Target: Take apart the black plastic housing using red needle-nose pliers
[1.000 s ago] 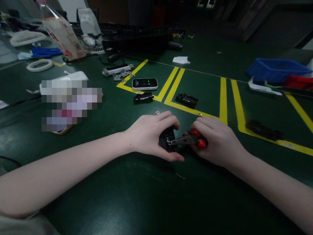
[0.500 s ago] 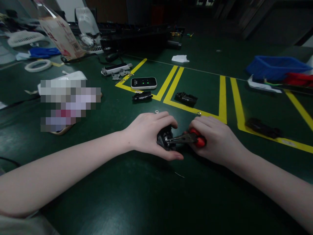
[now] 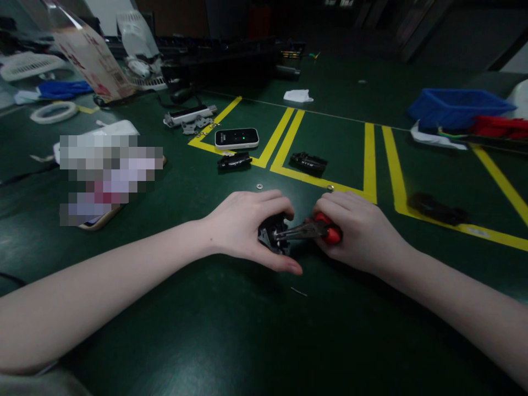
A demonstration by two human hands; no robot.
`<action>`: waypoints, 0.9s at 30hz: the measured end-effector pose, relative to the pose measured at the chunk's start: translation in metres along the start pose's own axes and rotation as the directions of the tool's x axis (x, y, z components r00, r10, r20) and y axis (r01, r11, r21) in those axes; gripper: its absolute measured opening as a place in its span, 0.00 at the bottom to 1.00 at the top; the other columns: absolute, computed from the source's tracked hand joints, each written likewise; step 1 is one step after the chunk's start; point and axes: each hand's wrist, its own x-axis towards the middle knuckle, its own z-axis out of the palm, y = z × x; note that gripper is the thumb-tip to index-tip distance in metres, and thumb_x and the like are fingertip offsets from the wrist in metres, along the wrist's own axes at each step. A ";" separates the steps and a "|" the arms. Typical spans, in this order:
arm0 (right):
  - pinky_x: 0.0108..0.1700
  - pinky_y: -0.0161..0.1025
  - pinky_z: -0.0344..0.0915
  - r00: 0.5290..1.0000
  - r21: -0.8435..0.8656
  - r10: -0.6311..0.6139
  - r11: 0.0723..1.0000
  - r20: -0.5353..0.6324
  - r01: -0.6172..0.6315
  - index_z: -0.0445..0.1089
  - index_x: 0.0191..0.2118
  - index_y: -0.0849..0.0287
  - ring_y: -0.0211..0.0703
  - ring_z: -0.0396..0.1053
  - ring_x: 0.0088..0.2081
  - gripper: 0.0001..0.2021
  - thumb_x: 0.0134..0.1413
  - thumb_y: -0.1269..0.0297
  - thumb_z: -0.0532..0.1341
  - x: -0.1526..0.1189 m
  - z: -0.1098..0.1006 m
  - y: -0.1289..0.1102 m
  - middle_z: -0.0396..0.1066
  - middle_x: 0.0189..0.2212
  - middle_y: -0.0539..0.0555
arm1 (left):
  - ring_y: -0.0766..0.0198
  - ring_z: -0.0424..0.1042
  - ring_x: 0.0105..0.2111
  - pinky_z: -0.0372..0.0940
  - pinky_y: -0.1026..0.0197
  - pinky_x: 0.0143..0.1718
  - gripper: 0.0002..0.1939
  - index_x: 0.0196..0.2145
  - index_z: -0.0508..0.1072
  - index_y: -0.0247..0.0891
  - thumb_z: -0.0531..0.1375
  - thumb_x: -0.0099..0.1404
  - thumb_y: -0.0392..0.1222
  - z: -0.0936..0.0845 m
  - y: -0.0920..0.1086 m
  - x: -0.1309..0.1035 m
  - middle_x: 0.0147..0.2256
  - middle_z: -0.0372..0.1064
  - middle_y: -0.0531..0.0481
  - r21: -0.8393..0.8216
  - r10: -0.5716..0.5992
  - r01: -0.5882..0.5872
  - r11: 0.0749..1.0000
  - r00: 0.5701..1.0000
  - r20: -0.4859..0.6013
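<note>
Pliers point(image 3: 308, 229) apparently against black part point(image 3: 266, 235)

dim scene — soft glare on the tabletop point(image 3: 181, 335)

Small black part point(image 3: 265, 237) inside the left grip point(image 3: 245, 223); red-handled pliers point(image 3: 307, 229) in the right grip point(image 3: 355, 231), pointing leftward, tips point(image 3: 279, 236) at the part.

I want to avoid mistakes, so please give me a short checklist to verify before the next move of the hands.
1. Left hand holding the black part: ok.
2. Right hand holding the red-handled pliers: ok.
3. Pliers' tips reaching the black part: ok.
4. Tips clamped on something: cannot tell, too small.
5. Table near the hands without loose bits: not ok, a thin wire-like piece lies there.
</note>
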 end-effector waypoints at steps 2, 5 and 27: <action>0.31 0.40 0.59 1.000 -0.003 0.016 1.000 -0.003 -0.016 0.59 0.30 0.57 0.43 0.61 0.29 0.05 0.51 0.68 0.58 0.000 0.000 0.000 0.64 0.27 0.53 | 0.61 0.68 0.35 0.62 0.61 0.33 0.39 0.47 0.70 0.37 0.62 0.52 0.73 0.000 0.001 0.000 0.41 0.68 0.48 0.007 -0.013 0.013 1.000 0.999 -0.032; 0.31 0.40 0.58 0.999 -0.021 0.048 0.999 -0.013 -0.048 0.58 0.29 0.56 0.43 0.61 0.29 0.05 0.51 0.67 0.58 0.001 0.000 0.002 0.64 0.26 0.53 | 0.59 0.69 0.37 0.64 0.59 0.34 0.43 0.54 0.66 0.36 0.62 0.53 0.72 0.000 0.002 0.000 0.46 0.65 0.44 0.046 -0.044 0.047 0.998 0.997 -0.064; 0.28 0.40 0.57 0.980 0.094 0.196 0.976 0.028 -0.198 0.61 0.29 0.55 0.42 0.62 0.27 0.06 0.53 0.64 0.59 -0.004 -0.005 0.015 0.65 0.25 0.52 | 0.63 0.69 0.30 0.59 0.62 0.32 0.28 0.38 0.71 0.38 0.63 0.57 0.67 0.002 0.000 -0.001 0.34 0.73 0.51 0.086 -0.052 0.061 0.994 0.994 -0.097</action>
